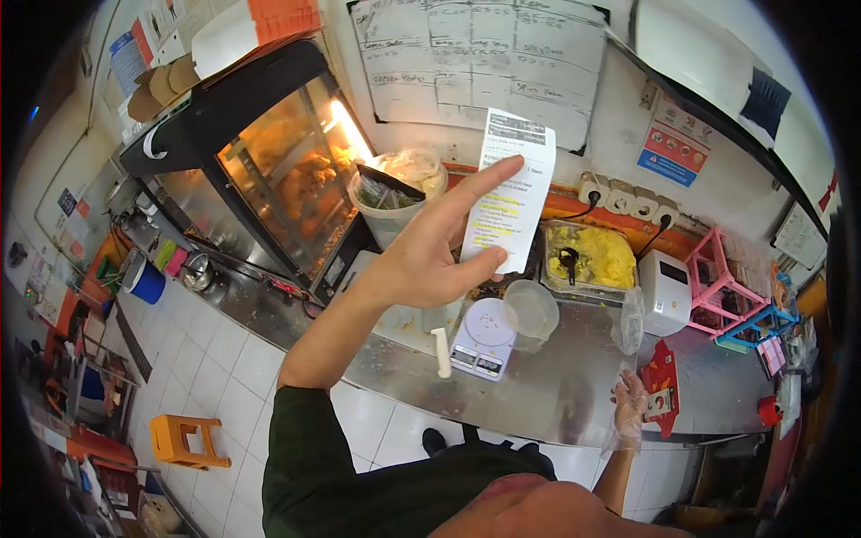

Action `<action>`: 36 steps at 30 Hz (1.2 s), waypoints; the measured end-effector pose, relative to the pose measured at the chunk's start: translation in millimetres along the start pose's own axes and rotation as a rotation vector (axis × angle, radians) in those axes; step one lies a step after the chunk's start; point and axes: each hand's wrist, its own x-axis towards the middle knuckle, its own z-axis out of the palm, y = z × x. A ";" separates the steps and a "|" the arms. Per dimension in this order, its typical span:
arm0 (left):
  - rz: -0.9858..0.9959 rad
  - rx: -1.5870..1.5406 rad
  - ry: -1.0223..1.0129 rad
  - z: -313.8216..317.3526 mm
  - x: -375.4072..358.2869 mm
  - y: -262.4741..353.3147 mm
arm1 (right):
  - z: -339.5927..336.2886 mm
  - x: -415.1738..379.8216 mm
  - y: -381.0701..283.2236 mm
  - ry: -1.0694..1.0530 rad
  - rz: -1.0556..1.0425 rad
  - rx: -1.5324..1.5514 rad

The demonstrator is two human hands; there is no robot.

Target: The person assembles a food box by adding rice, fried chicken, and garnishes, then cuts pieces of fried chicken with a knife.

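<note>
Raised in the middle, my left hand [435,247] is bare and holds a long printed receipt [511,211] with yellow highlighted lines. Its index finger and thumb lie over the paper; the other fingers are hidden. My right hand [630,401], in a clear plastic glove, is low at the right by the counter's front edge, fingers loosely apart. Just beside it lies a red packet [662,394] with a pale label. Below the receipt, a white scale [484,339] stands next to a clear round tub [531,310] and a white-handled knife [442,352].
A lit glass food warmer [291,170] fills the back left. Behind my left hand is a white bucket [386,220]. A tray of yellow food [601,260], a white device [665,291] and a pink rack [717,282] line the wall. An orange stool [190,439] stands on the floor.
</note>
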 end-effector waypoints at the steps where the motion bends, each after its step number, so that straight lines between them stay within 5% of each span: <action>1: -0.004 0.010 0.001 18.9 9.5 -3.0 | -11.0 9.3 1.5 -0.032 -0.022 -0.002; 5: 0.004 0.065 -0.005 101.0 54.4 -23.6 | -70.7 45.3 21.3 -0.079 -0.062 0.068; 7: -0.070 0.008 -0.031 146.0 78.1 -31.0 | -100.3 53.3 16.7 -0.119 -0.257 0.022; 8: -0.141 -0.045 -0.041 169.6 89.8 -32.8 | -111.2 52.1 7.1 -0.098 -0.237 0.036; 10: 0.040 0.064 -0.051 205.9 112.9 -52.3 | -132.3 55.0 -19.8 -0.119 -0.110 0.307; 15: 0.023 0.057 -0.146 266.4 148.4 -69.4 | -182.1 69.9 -7.7 -0.110 -0.004 0.325; 21: 0.077 0.113 -0.176 270.5 159.3 -69.4 | -180.9 54.3 -23.7 -0.033 -0.042 0.343; 27: 0.002 -0.161 -0.231 262.8 155.9 -66.4 | -176.8 29.3 -20.5 0.116 -0.080 0.248; 29: 0.235 0.140 -0.203 264.3 156.7 -81.7 | -181.0 22.0 -31.9 0.109 -0.048 0.213; 31: 0.239 0.166 -0.184 271.2 156.6 -87.6 | -191.6 11.6 -41.4 0.148 -0.056 0.229; 33: 0.047 -0.064 -0.171 287.9 151.8 -97.4 | -220.4 18.4 -3.8 0.222 -0.193 0.023; 36: -0.092 -0.136 -0.188 309.9 135.7 -117.1 | -259.0 12.2 -6.3 0.348 -0.101 0.067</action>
